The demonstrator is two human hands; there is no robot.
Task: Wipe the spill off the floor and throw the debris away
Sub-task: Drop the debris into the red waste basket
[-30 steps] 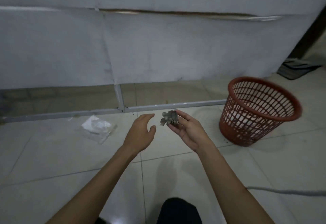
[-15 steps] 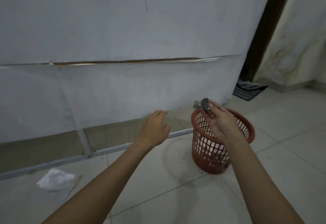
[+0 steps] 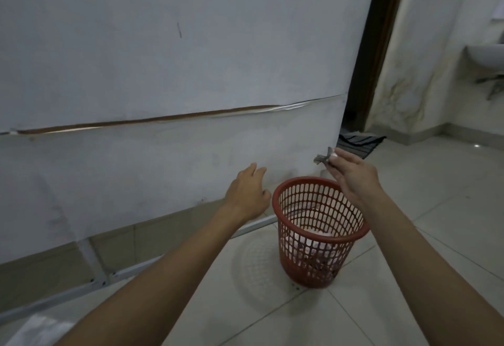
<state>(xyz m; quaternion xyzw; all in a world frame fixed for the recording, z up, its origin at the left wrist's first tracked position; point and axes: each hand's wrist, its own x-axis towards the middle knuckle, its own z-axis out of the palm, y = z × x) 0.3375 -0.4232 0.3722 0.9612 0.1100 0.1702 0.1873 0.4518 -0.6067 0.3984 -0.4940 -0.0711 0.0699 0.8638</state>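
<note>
My right hand (image 3: 351,176) pinches a small grey crumpled wad of debris (image 3: 323,158) between thumb and fingertips, held above the far rim of a red plastic mesh waste basket (image 3: 317,239). The basket stands on the tiled floor and holds pale crumpled paper at its bottom. To the basket's left, my left hand (image 3: 249,195) hovers palm down with fingers loosely apart and nothing in it. A blurred white scrap (image 3: 35,330) lies on the floor at the bottom left corner.
A large white panel (image 3: 174,73) on a metal frame (image 3: 103,281) stands close ahead and to the left. A dark doorway with a striped mat (image 3: 358,141) is behind the basket. A wash basin (image 3: 485,55) hangs on the right wall. Pale floor tiles stretch to the right.
The view has swung right and closer to the basket. My right hand carried the grey wad from mid-floor to above the basket's rim; my left hand moved along beside it.
</note>
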